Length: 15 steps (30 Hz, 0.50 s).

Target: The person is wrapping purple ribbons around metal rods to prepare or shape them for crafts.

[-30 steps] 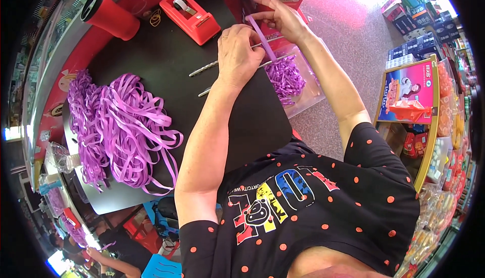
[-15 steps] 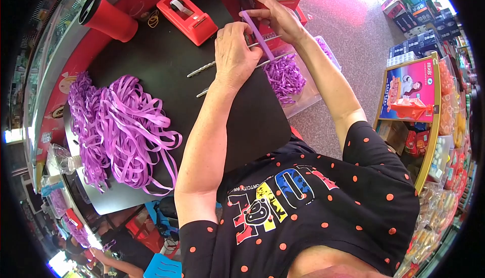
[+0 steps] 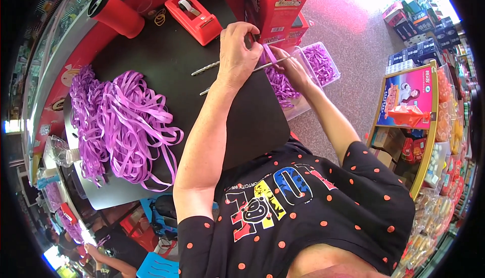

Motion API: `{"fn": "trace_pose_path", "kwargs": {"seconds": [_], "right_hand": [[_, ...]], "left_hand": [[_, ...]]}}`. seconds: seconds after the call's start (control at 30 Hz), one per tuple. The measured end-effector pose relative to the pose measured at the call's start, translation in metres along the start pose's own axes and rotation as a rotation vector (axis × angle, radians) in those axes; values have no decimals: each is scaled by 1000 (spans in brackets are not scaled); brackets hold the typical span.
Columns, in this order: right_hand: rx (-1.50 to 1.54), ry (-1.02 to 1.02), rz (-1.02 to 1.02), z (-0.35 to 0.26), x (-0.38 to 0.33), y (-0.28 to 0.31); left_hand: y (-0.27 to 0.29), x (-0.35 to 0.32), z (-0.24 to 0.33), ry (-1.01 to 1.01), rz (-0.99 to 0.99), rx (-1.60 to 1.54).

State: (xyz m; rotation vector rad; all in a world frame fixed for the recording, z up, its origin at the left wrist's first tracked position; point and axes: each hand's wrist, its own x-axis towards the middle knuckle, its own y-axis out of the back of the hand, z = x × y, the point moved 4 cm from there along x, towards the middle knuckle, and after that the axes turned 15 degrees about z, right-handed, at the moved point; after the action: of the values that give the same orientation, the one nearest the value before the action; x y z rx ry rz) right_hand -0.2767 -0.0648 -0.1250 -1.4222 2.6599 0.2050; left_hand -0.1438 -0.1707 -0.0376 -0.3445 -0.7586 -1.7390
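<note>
Two thin metal rods run side by side from the black tabletop out past its right edge. My left hand is closed over them, thumb and fingers pinched at a purple ribbon. On the far side of that ribbon is my right hand, its fingers closed around the ribbon by the rods, fingertips partly hidden. Below the hands, a clear plastic box holds many small folded purple ribbon pieces. A second clear box of similar pieces stands right of my right wrist.
A large heap of purple ribbons lies on the left of the black table. Toward the back are a red tape dispenser, rubber bands and a red tumbler. Red cartons stand beyond my hands; another person is at lower left.
My right hand has come down from the raised ribbon end to beside the rods, bending the ribbon there. The second box shows more fully. My left hand stays at the rods.
</note>
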Motion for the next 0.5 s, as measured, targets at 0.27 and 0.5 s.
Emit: {"fn": "trace_pose_path", "kwargs": {"seconds": [0.27,0.5], "right_hand": [[107,93,152,-43,-83,3],[-57,144,115,-65,-71,9]], "left_hand": [[20,16,26,224,117,-188],[13,-28,46,1042,-294,-593]]}}
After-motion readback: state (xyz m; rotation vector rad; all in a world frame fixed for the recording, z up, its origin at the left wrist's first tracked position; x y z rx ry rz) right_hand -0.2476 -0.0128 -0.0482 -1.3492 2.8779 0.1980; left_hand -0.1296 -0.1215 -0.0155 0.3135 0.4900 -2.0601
